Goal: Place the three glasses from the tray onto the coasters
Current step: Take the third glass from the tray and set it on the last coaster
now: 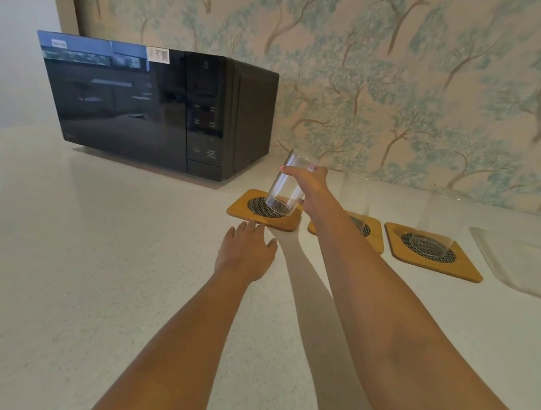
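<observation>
Three wooden coasters with dark mesh centres lie in a row on the white counter. My right hand (308, 183) is shut on a clear glass (284, 190), tilted, its base touching the left coaster (240, 210). A second glass (357, 197) stands on the middle coaster (375, 230), partly hidden by my right forearm. The third glass (439, 223) stands upright on the right coaster (460, 268). My left hand (248, 247) rests flat on the counter, fingers apart, just in front of the left coaster. A clear tray (495, 251) sits at the far right.
A black microwave (155, 104) stands at the back left, close behind the left coaster. A wall with tree-patterned wallpaper (426, 72) runs along the back of the counter (72, 257).
</observation>
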Available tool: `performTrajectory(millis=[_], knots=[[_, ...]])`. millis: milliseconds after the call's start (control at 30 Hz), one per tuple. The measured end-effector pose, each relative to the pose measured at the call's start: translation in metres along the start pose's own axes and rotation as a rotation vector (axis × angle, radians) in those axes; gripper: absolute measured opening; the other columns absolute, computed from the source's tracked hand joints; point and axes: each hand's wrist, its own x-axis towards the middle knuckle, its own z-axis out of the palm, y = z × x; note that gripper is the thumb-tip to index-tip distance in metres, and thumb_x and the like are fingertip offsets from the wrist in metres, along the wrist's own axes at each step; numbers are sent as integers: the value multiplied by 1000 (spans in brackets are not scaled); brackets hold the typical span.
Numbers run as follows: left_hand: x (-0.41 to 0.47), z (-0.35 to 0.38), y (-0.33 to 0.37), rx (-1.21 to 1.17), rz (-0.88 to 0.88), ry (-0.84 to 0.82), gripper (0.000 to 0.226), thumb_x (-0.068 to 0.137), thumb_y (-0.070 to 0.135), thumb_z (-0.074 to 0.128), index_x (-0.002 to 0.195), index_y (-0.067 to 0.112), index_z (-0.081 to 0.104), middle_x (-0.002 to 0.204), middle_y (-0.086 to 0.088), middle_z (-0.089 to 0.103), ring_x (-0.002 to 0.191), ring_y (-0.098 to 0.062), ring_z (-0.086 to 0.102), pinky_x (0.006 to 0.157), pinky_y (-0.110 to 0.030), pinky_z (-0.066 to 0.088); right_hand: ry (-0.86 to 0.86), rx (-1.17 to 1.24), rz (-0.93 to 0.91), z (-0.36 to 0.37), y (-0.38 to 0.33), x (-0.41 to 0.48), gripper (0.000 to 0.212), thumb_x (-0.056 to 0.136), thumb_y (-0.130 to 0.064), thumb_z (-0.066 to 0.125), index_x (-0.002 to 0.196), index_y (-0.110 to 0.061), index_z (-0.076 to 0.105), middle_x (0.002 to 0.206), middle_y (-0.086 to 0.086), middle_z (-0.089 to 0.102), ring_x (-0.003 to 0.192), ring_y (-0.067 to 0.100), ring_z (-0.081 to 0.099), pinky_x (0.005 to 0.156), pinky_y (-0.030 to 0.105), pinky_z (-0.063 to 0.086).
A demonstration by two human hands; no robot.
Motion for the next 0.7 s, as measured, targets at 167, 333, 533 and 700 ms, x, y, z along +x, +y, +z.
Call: performTrajectory(millis=[167, 333, 533, 700], knots=[[1, 5, 0, 6, -4, 37, 56, 95, 49, 28, 140, 16, 36, 151, -4, 36, 139, -24, 32, 115, -44, 23, 12, -69, -80, 12, 4, 9, 83, 74, -14, 79, 139, -15, 28, 142, 10, 43, 130, 29, 43, 97, 37, 38], [2, 7, 0, 8, -17, 53, 58, 95, 51, 27, 140, 17, 37, 150, -4, 38, 139, -24, 33, 115, -44, 24, 18, -129, -121, 23, 8, 18, 81, 73, -15, 81, 136, -12, 31, 143, 10, 45, 130, 28, 46, 107, 39, 40], [0, 5, 1, -4, -9, 65, 57, 95, 50, 27, 140, 16, 37, 150, -4, 38, 139, -24, 33, 115, -44, 23, 28, -164, -172, 30, 12, 23, 91, 72, -16, 81, 142, -22, 24, 145, 15, 42, 131, 31, 45, 107, 38, 39], [-1, 4, 2, -8, -9, 64, 56, 95, 49, 28, 140, 16, 36, 150, -4, 39, 139, -24, 33, 116, -43, 23, 44, -215, -216, 35, 14, 24, 89, 74, -19, 81, 142, -23, 24, 144, 16, 39, 130, 32, 44, 106, 39, 40]])
